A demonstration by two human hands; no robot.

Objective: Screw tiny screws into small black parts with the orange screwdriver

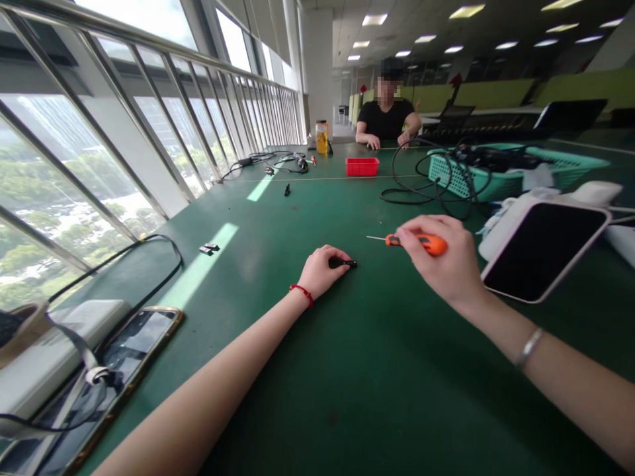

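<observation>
The black part [352, 264] is pinched between the thumb and fingers of the left hand [320, 272], close to the bench [377, 377]. The screwdriver [434, 245] is gripped by the right hand [454, 264], directed leftward and clear of the part. The red tray [362, 170] is positioned beyond both hands; the green basket [448, 180] is located farther right, with black cables [407, 201] laid beside it.

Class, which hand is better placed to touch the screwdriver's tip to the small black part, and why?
Probably the right hand: it grips the screwdriver, shaft pointing leftward, while the left hand holds the black part.
</observation>
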